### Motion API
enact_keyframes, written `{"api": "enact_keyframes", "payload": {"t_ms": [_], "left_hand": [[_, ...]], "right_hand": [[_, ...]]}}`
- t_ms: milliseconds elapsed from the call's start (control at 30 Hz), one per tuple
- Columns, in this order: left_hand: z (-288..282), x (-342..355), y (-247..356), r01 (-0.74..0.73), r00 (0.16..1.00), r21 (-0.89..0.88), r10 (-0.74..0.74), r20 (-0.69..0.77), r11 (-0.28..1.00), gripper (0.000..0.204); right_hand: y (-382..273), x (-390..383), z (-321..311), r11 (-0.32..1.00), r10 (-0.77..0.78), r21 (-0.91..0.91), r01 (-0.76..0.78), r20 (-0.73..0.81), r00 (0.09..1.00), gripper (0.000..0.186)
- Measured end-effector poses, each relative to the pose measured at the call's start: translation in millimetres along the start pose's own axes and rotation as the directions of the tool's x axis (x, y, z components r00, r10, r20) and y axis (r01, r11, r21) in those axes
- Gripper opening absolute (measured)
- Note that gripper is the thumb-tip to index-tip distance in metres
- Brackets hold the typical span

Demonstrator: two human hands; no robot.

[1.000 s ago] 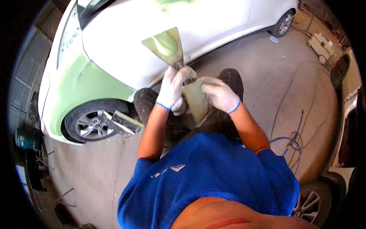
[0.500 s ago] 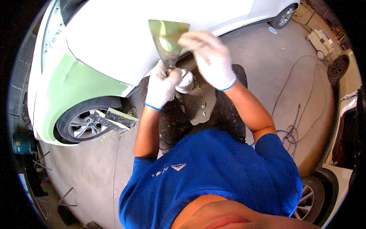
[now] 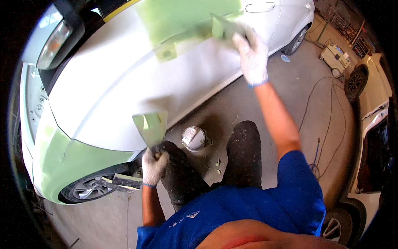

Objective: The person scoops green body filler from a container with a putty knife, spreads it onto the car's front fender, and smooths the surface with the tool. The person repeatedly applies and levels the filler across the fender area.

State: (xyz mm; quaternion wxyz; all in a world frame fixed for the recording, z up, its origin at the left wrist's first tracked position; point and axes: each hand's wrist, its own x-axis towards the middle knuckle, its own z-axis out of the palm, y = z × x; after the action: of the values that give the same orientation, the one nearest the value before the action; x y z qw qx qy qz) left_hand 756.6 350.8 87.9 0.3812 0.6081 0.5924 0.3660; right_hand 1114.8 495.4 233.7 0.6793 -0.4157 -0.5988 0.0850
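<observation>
My left hand (image 3: 154, 166), in a white glove, is closed on the handle of a wide putty knife (image 3: 149, 125) with pale green paste on its blade, low beside the white car's front door. My right hand (image 3: 253, 56), also gloved, grips a greenish spreader (image 3: 222, 29), slightly blurred, at the green-coated patch (image 3: 182, 20) high on the car door (image 3: 103, 103). A round can (image 3: 193, 138) with a pale lid stands on the floor between my knees and the car. The front fender (image 3: 62, 162) carries pale green coating too.
A board with dark smears (image 3: 126, 182) lies by the front wheel (image 3: 87, 189). At the right are a wheeled machine (image 3: 335, 56), hoses (image 3: 331, 99) on the floor (image 3: 286, 112), and another vehicle (image 3: 369, 108) with its wheels showing.
My right hand has moved from the knife up and right onto the door with the spreader. My left hand with the knife sits lower, and the view has shifted toward the door's upper part.
</observation>
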Motion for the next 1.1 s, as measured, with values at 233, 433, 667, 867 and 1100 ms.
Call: {"api": "enact_keyframes", "payload": {"t_ms": [233,433,667,867,1100], "left_hand": [[28,-43,-56,0.292,0.954,-0.240,-0.267,0.133,0.926,0.032],[48,-26,-86,0.309,0.942,-0.451,-0.336,0.020,0.837,0.027],[38,-22,-101,0.251,0.965,-0.259,-0.263,-0.010,0.933,0.020],[53,-17,-85,0.217,0.962,-0.280,-0.254,-0.101,0.935,0.016],[61,-19,-83,0.211,0.957,-0.262,-0.254,-0.143,0.942,0.014]], "right_hand": [[52,176,15,0.454,-0.637,-0.499,0.738,0.396,0.661,0.039],[78,123,9,0.411,-0.669,-0.431,0.803,0.455,0.587,0.046],[75,182,-7,0.350,-0.726,-0.461,0.815,0.416,0.547,0.039],[108,178,-8,0.371,-0.691,-0.448,0.813,0.451,0.564,0.038],[115,123,-40,0.386,-0.631,-0.430,0.816,0.522,0.574,0.035]]}}
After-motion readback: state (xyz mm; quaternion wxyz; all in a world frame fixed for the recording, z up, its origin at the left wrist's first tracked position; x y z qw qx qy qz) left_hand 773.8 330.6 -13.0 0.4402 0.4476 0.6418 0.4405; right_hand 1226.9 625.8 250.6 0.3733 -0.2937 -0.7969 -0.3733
